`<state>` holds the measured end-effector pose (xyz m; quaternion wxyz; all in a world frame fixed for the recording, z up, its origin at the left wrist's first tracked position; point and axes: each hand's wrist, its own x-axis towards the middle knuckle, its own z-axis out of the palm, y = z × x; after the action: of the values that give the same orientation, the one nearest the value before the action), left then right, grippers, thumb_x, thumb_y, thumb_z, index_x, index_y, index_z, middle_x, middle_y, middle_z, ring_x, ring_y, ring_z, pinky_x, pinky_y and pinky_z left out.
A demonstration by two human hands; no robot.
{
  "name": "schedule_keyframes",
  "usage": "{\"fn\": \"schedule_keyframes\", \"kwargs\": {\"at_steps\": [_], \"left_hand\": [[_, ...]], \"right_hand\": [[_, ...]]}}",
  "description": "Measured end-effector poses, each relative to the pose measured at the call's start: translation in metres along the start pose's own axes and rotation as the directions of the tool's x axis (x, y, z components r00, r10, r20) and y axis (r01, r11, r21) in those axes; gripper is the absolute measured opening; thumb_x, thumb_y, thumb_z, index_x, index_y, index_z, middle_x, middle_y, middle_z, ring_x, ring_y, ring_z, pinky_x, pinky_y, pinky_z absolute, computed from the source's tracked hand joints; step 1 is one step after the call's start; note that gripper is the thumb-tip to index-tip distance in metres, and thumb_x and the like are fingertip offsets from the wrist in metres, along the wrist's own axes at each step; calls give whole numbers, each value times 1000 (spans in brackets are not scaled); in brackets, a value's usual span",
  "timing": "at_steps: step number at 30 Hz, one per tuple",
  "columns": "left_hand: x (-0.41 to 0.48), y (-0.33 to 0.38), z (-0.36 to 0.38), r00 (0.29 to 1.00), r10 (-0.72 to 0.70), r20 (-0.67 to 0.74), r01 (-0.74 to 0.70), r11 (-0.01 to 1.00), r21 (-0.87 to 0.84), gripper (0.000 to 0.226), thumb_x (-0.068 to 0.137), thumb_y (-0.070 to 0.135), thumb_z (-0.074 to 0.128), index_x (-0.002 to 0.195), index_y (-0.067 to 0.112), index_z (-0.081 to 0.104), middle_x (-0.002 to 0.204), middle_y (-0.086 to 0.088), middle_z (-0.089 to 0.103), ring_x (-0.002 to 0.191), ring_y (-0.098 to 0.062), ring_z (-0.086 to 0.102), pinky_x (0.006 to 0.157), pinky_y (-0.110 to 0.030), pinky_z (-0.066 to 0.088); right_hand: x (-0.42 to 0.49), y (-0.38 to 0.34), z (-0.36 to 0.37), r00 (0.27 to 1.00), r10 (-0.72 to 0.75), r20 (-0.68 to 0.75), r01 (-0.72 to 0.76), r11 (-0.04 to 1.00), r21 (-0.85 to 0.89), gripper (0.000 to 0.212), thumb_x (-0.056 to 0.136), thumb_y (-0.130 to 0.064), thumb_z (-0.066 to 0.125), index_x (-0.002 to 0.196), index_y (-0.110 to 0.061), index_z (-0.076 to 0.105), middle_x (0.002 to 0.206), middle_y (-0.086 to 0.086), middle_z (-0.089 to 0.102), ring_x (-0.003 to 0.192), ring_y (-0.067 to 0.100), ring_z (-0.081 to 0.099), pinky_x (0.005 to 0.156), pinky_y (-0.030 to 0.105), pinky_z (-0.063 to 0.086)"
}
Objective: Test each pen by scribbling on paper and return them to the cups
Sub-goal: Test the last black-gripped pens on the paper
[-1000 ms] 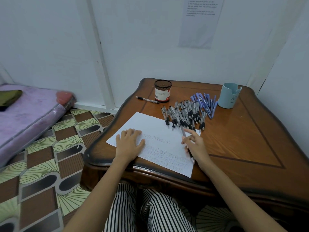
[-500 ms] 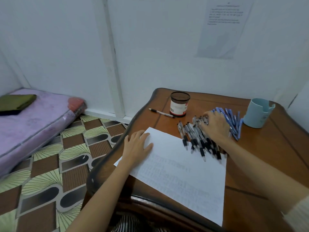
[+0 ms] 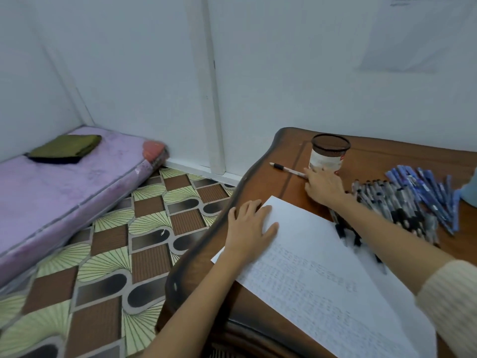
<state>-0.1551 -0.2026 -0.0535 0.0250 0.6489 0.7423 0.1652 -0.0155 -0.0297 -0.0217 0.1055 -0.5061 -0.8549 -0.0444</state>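
Brown cup (image 3: 329, 156) just behind lone pen (image 3: 286, 169)

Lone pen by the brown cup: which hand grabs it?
Right. The right hand is at the lone pen beside the brown cup; the left hand lies flat, pinning the paper.

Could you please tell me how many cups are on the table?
2. A brown mesh cup stands beyond the right hand; a light blue cup is mostly cut off at the frame's right edge, past the blue pens. None seems hidden.
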Motion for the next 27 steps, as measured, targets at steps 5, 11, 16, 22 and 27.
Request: {"fn": "schedule_keyframes", "kwargs": {"at_steps": [5,11,16,22,27], "left_hand": [[1,0,0,1000,11,-6,-11,1000,7,53,94,51,26,140,27,37,151,3,28,140,-16,20,117,-47,9],[-8,11,2,970,125,-211,-126,992,6,24,90,22,50,106,18,67,127,-5,57,115,-25,54,101,-46,37],[-25,28,-2,982,140,-126,-149,987,-62,29,96,27,43,116,23,63,137,1,48,124,-16,45,105,-35,29],[-53,48,-9,969,213,-123,-227,967,-118,27,96,26,46,115,24,64,135,2,50,120,-15,49,102,-32,34],[-71,70,-11,973,216,-77,-224,967,-124,30,95,28,48,124,24,59,138,2,48,122,-17,48,102,-33,35]], "right_hand": [[3,5,6,992,111,-53,-111,994,-3,27,96,-17,47,117,-7,60,115,14,57,110,29,50,81,39,48],[-23,20,-12,950,136,-280,-94,983,157,21,86,-18,63,104,-10,69,108,11,59,108,26,45,63,32,39],[-54,42,-35,873,90,-479,73,948,311,19,84,-9,64,103,-7,68,102,12,64,95,28,52,64,29,37],[-124,64,-66,864,415,-285,48,496,867,20,87,-10,64,107,-6,65,94,5,63,89,17,58,79,30,50],[-192,74,-82,848,527,-47,40,25,999,21,97,-20,49,116,-13,47,100,3,60,89,15,61,72,25,55]]}}
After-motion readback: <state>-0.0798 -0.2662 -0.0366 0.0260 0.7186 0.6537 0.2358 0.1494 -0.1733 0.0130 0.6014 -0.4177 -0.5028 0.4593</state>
